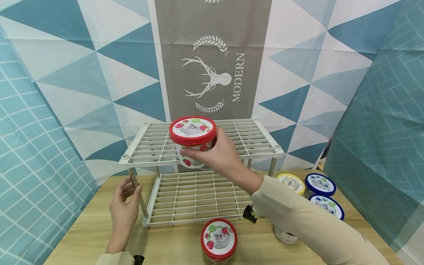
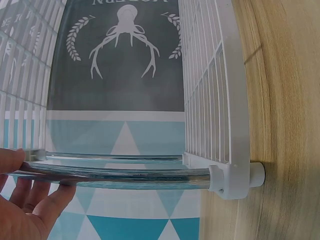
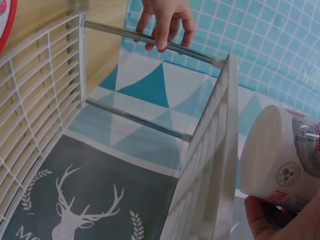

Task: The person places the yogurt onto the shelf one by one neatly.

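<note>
My right hand [image 1: 220, 154] holds a white tub with a red lid [image 1: 192, 129], printed with strawberries, over the upper shelf [image 1: 133, 147] of a white two-tier rack. Thumb and fingers go round its side. In the right wrist view the bare base of this tub [image 3: 262, 150] faces the shelf edge, with a gap between them. At the rack's front left, my left hand [image 1: 124, 208] grips a shiny metal post [image 2: 135, 176], thumb on one side and fingers on the other. A second red-lidded strawberry tub [image 1: 219, 238] stands on the table before the rack.
Right of the rack stand a yellow-lidded tub [image 1: 291, 183] and two blue-lidded tubs [image 1: 320, 184]. Another tub [image 1: 285, 235] is partly hidden under my right sleeve [image 1: 298, 213]. The rack's lower shelf [image 1: 198, 197] is a wire grid. A patterned cloth [image 1: 132, 73] hangs behind.
</note>
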A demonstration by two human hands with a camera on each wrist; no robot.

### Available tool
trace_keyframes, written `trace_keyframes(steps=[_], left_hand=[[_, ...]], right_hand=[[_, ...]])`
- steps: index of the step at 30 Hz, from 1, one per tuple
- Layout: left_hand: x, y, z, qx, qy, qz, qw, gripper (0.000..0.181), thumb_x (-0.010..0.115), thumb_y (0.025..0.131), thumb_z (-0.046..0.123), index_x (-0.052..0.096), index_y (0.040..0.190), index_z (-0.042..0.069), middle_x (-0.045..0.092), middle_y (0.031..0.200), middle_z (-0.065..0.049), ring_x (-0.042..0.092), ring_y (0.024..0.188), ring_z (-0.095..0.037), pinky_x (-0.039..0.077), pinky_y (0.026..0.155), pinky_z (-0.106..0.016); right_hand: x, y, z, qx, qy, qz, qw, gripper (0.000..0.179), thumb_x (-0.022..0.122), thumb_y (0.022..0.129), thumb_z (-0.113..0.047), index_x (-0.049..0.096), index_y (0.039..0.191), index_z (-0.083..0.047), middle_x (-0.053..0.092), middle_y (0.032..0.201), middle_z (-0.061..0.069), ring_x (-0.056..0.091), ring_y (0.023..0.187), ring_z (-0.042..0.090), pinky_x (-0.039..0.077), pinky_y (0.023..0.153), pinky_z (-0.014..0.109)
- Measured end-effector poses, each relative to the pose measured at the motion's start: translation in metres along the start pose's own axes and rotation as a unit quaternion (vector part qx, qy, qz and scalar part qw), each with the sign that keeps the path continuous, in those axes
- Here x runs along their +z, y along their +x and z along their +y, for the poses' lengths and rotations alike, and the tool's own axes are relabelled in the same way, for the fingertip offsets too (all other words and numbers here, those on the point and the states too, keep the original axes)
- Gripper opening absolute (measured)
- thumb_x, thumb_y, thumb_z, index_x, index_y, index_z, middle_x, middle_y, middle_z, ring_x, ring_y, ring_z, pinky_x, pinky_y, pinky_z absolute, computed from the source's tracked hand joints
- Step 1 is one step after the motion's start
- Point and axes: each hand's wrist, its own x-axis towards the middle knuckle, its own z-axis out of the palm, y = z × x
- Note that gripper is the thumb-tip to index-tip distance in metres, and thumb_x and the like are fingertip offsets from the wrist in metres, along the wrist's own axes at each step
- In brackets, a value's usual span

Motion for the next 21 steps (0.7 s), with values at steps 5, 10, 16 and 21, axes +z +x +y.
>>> trace_keyframes(steps=[5,10,16,21], left_hand=[[0.0,0.0,0.0,-0.005,-0.002,-0.002,1.0,0.039,0.062,0.09,0.011,0.052,0.127,0.006,0.055,0.1,0.003,0.048,0.083,0.017,0.042,0.067,0.001],[0.001,0.0,-0.001,-0.006,-0.002,0.001,1.0,0.039,0.063,0.089,0.012,0.053,0.127,0.007,0.052,0.096,0.014,0.049,0.083,0.017,0.042,0.066,0.001],[0.001,0.0,-0.001,-0.004,-0.003,0.003,1.0,0.039,0.063,0.089,0.012,0.053,0.127,0.007,0.05,0.094,0.018,0.049,0.083,0.017,0.042,0.066,0.001],[0.001,0.0,-0.002,-0.003,-0.005,0.003,1.0,0.039,0.063,0.089,0.012,0.053,0.126,0.007,0.05,0.094,0.019,0.049,0.083,0.016,0.042,0.066,0.001]], right_hand=[[0.003,0.002,0.001,0.002,0.007,-0.003,1.0,0.078,0.081,0.07,-0.039,0.036,0.132,-0.023,0.05,0.124,-0.008,0.05,0.114,0.014,0.055,0.081,0.033],[0.004,0.004,0.001,-0.006,0.009,0.0,0.9999,0.077,0.081,0.07,-0.039,0.037,0.131,-0.024,0.051,0.123,-0.009,0.05,0.114,0.013,0.055,0.081,0.033],[0.007,0.007,0.002,-0.003,-0.001,0.008,1.0,0.077,0.08,0.07,-0.043,0.038,0.131,-0.023,0.052,0.122,-0.009,0.052,0.112,0.013,0.055,0.082,0.033],[0.011,0.009,0.003,0.002,0.003,0.006,1.0,0.078,0.08,0.07,-0.042,0.037,0.132,-0.022,0.051,0.123,-0.008,0.051,0.113,0.014,0.054,0.084,0.034]])
